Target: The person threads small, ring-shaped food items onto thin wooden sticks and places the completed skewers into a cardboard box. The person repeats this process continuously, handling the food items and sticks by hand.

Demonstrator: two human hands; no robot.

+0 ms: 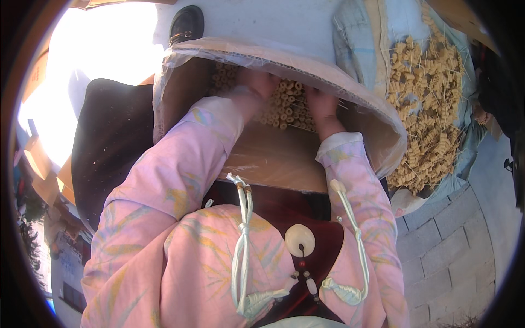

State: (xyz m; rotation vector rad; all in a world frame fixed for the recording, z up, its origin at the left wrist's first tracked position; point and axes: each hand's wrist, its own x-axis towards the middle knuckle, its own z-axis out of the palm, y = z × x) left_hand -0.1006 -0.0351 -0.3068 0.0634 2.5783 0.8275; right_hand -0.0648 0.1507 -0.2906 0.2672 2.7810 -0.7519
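Note:
A cardboard box [279,158] lined with clear plastic film stands before me. Inside it lie rows of small tan ring-shaped pieces [283,107] threaded on thin pale sticks. Both of my hands reach down into the box. My left hand [259,84] is over the rings at the far side, blurred, its fingers mostly hidden. My right hand [322,102] is at the right end of the rows, touching or very near the stick ends. Its fingertips are out of sight under the far rim, so I cannot tell whether either hand grips anything.
To the right, a large heap of skewered tan pieces [426,119] lies on a pale woven sheet [471,135]. A concrete block wall [447,246] is at lower right. A dark shoe [187,24] rests beyond the box. Cardboard boxes [41,158] stand at the left.

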